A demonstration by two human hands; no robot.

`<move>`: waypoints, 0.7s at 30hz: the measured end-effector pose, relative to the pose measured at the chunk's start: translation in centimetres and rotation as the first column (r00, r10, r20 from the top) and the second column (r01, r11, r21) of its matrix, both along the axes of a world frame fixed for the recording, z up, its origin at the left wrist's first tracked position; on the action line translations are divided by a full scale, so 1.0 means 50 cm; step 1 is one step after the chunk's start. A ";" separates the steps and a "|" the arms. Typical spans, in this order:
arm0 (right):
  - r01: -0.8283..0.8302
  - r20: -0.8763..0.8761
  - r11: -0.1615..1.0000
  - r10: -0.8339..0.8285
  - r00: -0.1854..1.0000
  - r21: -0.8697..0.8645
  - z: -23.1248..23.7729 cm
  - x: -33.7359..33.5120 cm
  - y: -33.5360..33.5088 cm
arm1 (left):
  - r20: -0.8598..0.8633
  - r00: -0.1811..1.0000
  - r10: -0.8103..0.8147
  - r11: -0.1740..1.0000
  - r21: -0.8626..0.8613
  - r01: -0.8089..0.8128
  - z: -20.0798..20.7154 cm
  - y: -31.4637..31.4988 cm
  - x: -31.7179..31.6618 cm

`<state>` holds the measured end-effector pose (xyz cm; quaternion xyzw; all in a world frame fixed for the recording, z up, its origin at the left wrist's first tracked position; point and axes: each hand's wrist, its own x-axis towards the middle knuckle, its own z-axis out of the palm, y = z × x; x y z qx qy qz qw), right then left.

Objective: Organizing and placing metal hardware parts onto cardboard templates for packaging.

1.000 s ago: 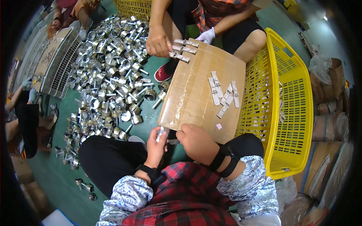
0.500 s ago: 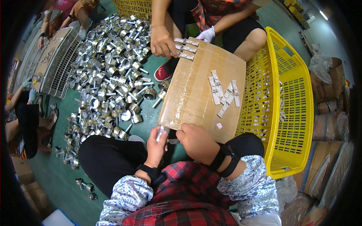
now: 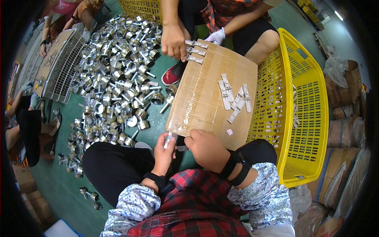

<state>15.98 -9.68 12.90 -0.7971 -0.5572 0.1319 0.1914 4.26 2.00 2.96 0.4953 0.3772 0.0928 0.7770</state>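
At the near left corner of a brown cardboard box (image 3: 213, 114), my left hand (image 3: 162, 154) is closed on a pale, narrow piece (image 3: 168, 140), which looks like the white-and-grey clip-like pieces lying on the box. My right hand (image 3: 207, 149) is curled beside it at the box's near edge. Its fingertips are hidden, so what it grips cannot be made out. A shiny metal part (image 3: 182, 148) shows below, between the two hands. Several loose clip-like pieces (image 3: 238, 103) lie on the box top. More clip-like pieces (image 3: 196, 51) sit in a row along its far left edge.
A large pile of metal cups with stems (image 3: 114, 79) covers the green floor to the left. The tall yellow plastic basket (image 3: 304, 118) stands against the box's right. Across from me, a co-worker's bare hand (image 3: 173, 43) touches the row's left ends; their gloved hand (image 3: 216, 36) rests behind the box.
The co-worker's bare hand has shifted slightly right, its fingers now pointing down by the row of pieces. My own hands have barely moved.
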 end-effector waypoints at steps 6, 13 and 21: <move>-0.021 -0.051 0.996 0.026 0.998 0.091 -0.014 -0.002 0.008 | -0.046 0.999 -0.014 0.999 0.043 0.016 -0.009 0.011 -0.015; -0.023 -0.017 0.999 0.023 1.000 -0.027 0.009 -0.008 0.015 | -0.086 0.996 -0.023 0.991 0.127 0.034 0.000 0.000 -0.016; -0.047 0.019 0.998 0.048 0.999 -0.047 0.022 -0.018 0.022 | -0.090 0.990 -0.109 0.981 0.154 0.122 -0.014 0.003 -0.029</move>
